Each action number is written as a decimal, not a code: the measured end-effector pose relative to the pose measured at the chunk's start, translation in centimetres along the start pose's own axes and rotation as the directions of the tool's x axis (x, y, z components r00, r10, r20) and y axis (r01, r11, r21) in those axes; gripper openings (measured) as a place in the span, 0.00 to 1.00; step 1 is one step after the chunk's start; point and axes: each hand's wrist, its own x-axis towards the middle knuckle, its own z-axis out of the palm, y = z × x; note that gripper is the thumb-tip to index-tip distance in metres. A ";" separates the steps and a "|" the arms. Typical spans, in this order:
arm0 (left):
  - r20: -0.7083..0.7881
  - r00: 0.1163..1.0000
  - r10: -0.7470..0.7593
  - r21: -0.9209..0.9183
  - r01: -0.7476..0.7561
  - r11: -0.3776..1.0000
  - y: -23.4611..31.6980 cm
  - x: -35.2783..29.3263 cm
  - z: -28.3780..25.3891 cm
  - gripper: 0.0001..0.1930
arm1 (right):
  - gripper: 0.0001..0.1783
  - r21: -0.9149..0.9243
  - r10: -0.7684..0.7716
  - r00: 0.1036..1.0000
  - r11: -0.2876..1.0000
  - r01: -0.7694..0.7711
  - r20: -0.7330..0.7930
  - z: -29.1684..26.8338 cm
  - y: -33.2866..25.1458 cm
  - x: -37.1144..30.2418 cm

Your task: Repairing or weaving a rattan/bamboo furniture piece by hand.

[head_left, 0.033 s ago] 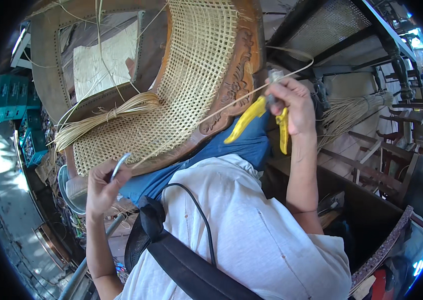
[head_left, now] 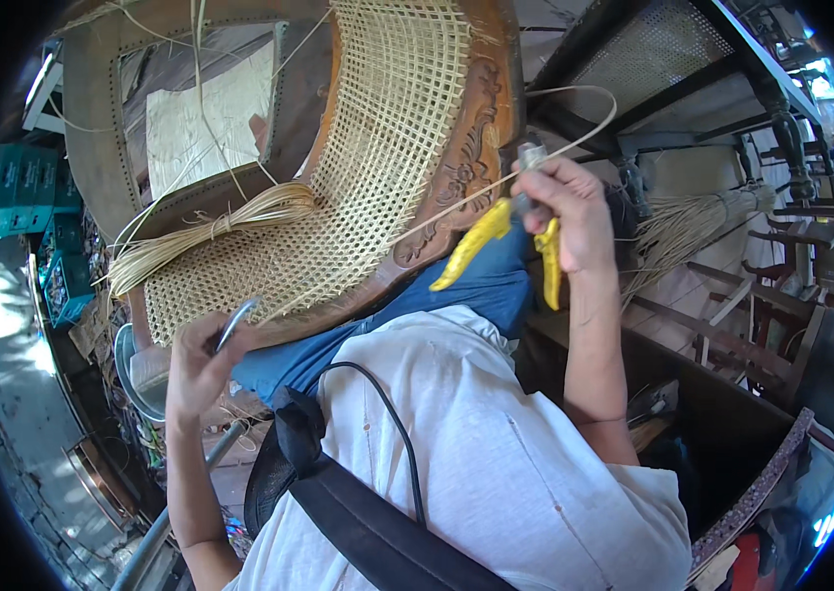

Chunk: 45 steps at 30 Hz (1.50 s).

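Across my lap lies a carved wooden chair frame [head_left: 481, 148] with a woven cane panel [head_left: 387, 148]. At the panel's lower left, my left hand [head_left: 200, 364] is closed round a slim, shiny metal tool [head_left: 236, 322], whose full shape is hidden. Beyond the frame's right edge, my right hand [head_left: 574, 212] grips yellow-handled pliers [head_left: 474, 244], handles spread apart and metal head pointing up. A loose cane strand [head_left: 456, 207] runs from the panel's edge to the right hand and loops above it. On the weave rests a tied bundle of cane strands [head_left: 215, 234].
More cane [head_left: 683, 227] lies bundled at the right, below a dark chair with a cane panel [head_left: 653, 59]. Teal crates [head_left: 23, 192] are stacked at the far left. A dark open box [head_left: 702, 414] stands beside my right elbow. Wooden chair parts crowd the right side.
My right hand and the pliers have shifted slightly left and down. The metal tool in my left hand has moved a little, and that hand stays by the panel.
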 end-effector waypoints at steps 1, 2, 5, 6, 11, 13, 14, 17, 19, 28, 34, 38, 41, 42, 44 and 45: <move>0.020 1.000 -0.017 0.349 0.009 0.937 0.4 0.7 -0.6 0.08 | 0.07 -0.010 -0.006 0.995 1.000 0.007 0.099 0.6 0.3 -0.2; -0.067 0.993 0.096 0.302 -0.071 0.950 1.0 1.6 0.0 0.09 | 0.08 -0.049 0.029 0.992 0.999 -0.023 0.123 1.4 0.6 -0.5; -0.282 0.952 0.118 0.150 -0.078 0.986 3.3 4.7 3.3 0.12 | 0.08 -0.100 0.036 0.975 0.995 -0.015 0.218 4.2 1.3 -1.7; -0.216 0.966 0.142 -0.035 -0.153 0.988 3.9 5.6 5.3 0.12 | 0.08 -0.096 0.042 0.972 0.995 -0.020 0.232 5.1 1.4 -2.1; 0.130 0.965 0.229 -0.555 -0.121 0.823 6.0 8.2 10.9 0.10 | 0.08 -0.031 0.064 0.956 0.998 -0.057 0.287 6.4 1.3 -3.4; 0.247 0.962 0.119 -0.610 0.059 0.791 6.2 8.2 11.4 0.07 | 0.06 0.009 0.151 0.930 0.987 -0.163 0.334 6.0 1.3 -3.9; 0.250 0.959 0.136 -0.619 0.051 0.783 6.3 8.2 11.5 0.07 | 0.06 0.005 0.159 0.929 0.985 -0.171 0.333 6.0 1.5 -3.9; 0.258 0.957 0.129 -0.655 0.075 0.752 6.3 7.9 11.3 0.07 | 0.08 -0.057 0.208 0.911 0.978 -0.201 0.356 6.3 2.4 -4.3; 0.250 0.961 0.119 -0.612 0.062 0.789 6.3 7.7 11.2 0.06 | 0.07 -0.010 0.188 0.920 0.980 -0.196 0.344 6.3 2.8 -4.2; 0.104 0.959 0.265 -0.328 -0.219 0.919 6.7 6.2 9.8 0.04 | 0.10 0.078 0.185 0.945 0.974 -0.212 0.268 4.9 2.5 -3.0; 0.110 0.969 0.219 -0.234 -0.189 0.954 5.4 3.5 6.9 0.03 | 0.09 0.045 0.098 0.979 0.993 -0.107 0.182 2.2 0.7 -1.8; 0.098 0.976 0.195 -0.194 -0.173 0.966 4.1 1.3 5.2 0.03 | 0.09 0.018 0.052 0.982 0.998 -0.056 0.180 0.8 -0.3 -1.4; 0.102 0.993 0.057 -0.345 -0.019 0.938 3.2 0.0 4.2 0.03 | 0.10 0.048 0.007 0.990 0.999 -0.014 0.141 -0.2 -1.0 -0.9; 0.110 0.992 0.059 -0.364 -0.015 0.931 2.9 -0.5 3.8 0.03 | 0.10 0.062 -0.024 0.994 0.998 0.017 0.107 -0.5 -1.1 -0.8; 0.103 0.994 0.045 -0.357 -0.005 0.934 2.6 -0.8 3.0 0.03 | 0.11 0.072 -0.044 0.993 0.997 0.036 0.112 -0.7 -1.2 -0.7; 0.121 0.988 0.101 -0.343 -0.054 0.938 2.5 -0.8 2.8 0.04 | 0.11 0.060 -0.035 0.993 0.998 0.029 0.114 -0.6 -1.2 -0.7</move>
